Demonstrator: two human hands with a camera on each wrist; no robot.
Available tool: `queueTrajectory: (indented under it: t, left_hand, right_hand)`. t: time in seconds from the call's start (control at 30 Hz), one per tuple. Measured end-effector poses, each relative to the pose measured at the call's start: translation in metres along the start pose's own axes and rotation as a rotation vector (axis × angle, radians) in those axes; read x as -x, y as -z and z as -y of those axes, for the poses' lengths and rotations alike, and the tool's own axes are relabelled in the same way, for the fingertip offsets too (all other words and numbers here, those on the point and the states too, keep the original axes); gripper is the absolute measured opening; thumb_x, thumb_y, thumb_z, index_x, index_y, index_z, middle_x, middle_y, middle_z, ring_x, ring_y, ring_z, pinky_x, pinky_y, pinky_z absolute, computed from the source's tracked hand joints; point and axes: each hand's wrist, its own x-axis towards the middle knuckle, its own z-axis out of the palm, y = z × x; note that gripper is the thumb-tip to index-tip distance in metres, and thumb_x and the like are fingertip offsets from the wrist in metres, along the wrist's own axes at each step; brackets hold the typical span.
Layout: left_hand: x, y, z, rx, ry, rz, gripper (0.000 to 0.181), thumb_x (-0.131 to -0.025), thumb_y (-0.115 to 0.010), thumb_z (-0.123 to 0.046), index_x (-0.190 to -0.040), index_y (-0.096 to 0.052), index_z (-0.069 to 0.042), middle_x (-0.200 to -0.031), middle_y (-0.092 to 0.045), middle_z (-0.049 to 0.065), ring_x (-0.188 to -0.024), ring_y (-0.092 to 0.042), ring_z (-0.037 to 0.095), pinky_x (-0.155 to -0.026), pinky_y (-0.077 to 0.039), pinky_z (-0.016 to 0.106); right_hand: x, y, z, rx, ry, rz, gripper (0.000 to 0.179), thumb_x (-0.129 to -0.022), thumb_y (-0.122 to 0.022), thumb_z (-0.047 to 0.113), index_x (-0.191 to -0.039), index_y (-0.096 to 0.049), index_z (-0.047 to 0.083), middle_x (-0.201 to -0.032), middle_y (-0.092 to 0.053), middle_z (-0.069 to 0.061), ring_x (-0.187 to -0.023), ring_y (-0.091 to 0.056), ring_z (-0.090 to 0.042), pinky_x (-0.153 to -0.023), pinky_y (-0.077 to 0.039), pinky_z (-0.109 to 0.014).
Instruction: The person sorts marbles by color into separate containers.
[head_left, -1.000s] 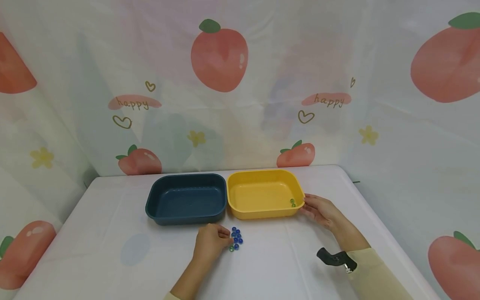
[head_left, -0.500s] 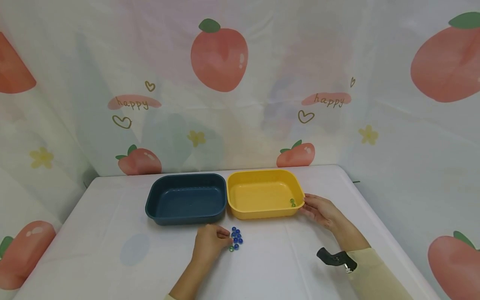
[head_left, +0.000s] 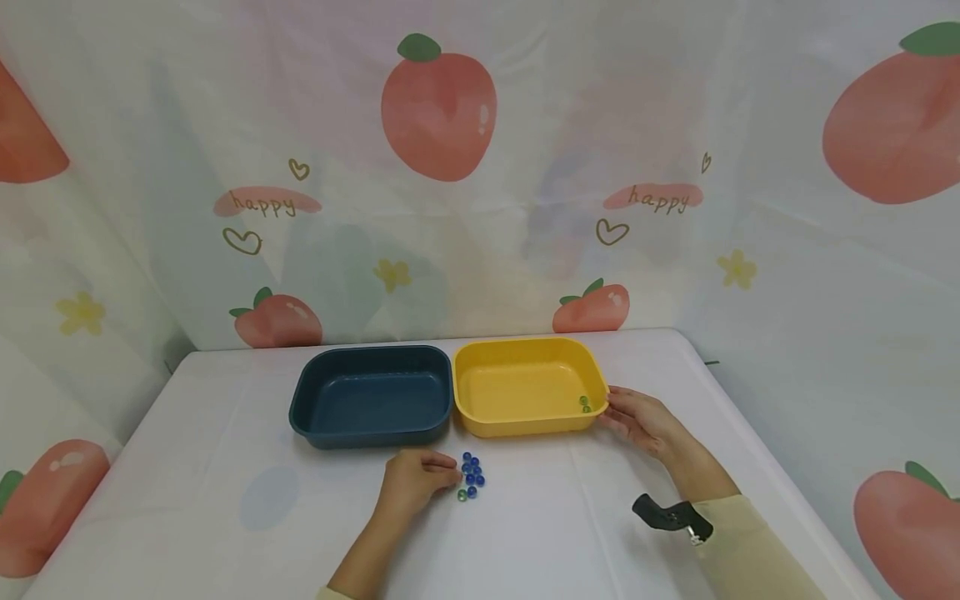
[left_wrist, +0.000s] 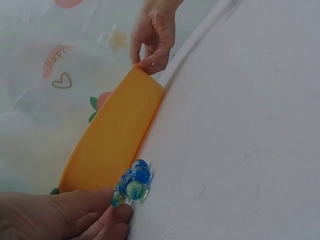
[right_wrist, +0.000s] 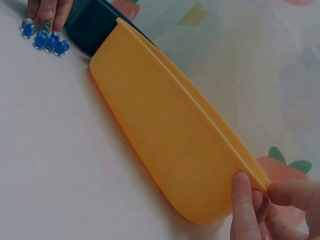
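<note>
My left hand (head_left: pixel 411 483) is beside a cluster of blue glass marbles (head_left: pixel 471 473) on the white table. Its thumb and fingers pinch a green marble (left_wrist: pixel 118 200), seen at the fingertips in the left wrist view. Another green marble (head_left: pixel 462 495) lies at the near end of the cluster. My right hand (head_left: pixel 647 423) grips the right wall of the yellow tray (head_left: pixel 517 427), fingers over the rim and along the outside in the right wrist view. Two green marbles (head_left: pixel 585 404) lie in that tray's right corner.
A dark blue tray (head_left: pixel 375 439) stands against the left side of the yellow one. Both are near the table's (head_left: pixel 540 533) back edge, in front of a fruit-printed curtain (head_left: pixel 495 250). A black strap (head_left: pixel 672 517) shows by the right sleeve.
My left hand has shifted slightly to the left, away from the blue marbles. The right hand keeps its grip on the yellow tray, and both trays stay in place.
</note>
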Motion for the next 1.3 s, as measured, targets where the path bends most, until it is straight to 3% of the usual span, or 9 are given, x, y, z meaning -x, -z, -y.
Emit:
queueTrajectory:
  t: [0.2, 0.57, 0.9, 1.3]
  left_hand:
    - [-0.002, 0.002, 0.002, 0.044, 0.023, 0.024, 0.02, -0.078, -0.082, -0.013, -0.094, -0.077, -0.003, -0.081, -0.075, 0.005, -0.072, -0.071, 0.012, -0.066, -0.06, 0.025]
    - [-0.007, 0.005, -0.006, 0.124, 0.044, 0.056, 0.023, -0.081, -0.08, -0.016, -0.1, -0.076, -0.003, -0.086, -0.076, 0.007, -0.076, -0.072, 0.013, -0.069, -0.06, 0.026]
    - [-0.009, 0.007, -0.023, 0.191, 0.05, 0.079, 0.028, -0.082, -0.08, -0.015, -0.105, -0.074, 0.0, -0.092, -0.076, 0.008, -0.081, -0.072, 0.015, -0.073, -0.061, 0.027]
    - [-0.013, 0.005, -0.041, 0.21, 0.036, 0.083, 0.023, -0.083, -0.08, -0.016, -0.101, -0.075, -0.002, -0.091, -0.076, 0.008, -0.081, -0.072, 0.015, -0.073, -0.061, 0.028]
  right_hand:
    - [0.0, 0.0, 0.001, 0.001, 0.007, 0.012, 0.061, -0.104, -0.048, 0.014, -0.154, -0.018, -0.003, -0.114, -0.061, -0.002, -0.1, -0.065, -0.013, -0.094, -0.054, -0.026]
    - [-0.001, -0.001, -0.001, 0.034, 0.005, -0.015, 0.061, -0.104, -0.049, 0.016, -0.154, -0.019, -0.001, -0.124, -0.053, -0.005, -0.104, -0.061, -0.014, -0.096, -0.052, -0.025]
    - [0.002, 0.0, -0.001, 0.005, 0.017, 0.016, 0.062, -0.104, -0.049, 0.014, -0.154, -0.018, -0.004, -0.114, -0.059, -0.002, -0.1, -0.063, -0.012, -0.092, -0.055, -0.025]
    - [0.001, -0.001, 0.0, 0.015, 0.015, -0.009, 0.06, -0.104, -0.048, 0.013, -0.154, -0.019, -0.003, -0.118, -0.058, -0.005, -0.101, -0.064, -0.012, -0.092, -0.055, -0.025]
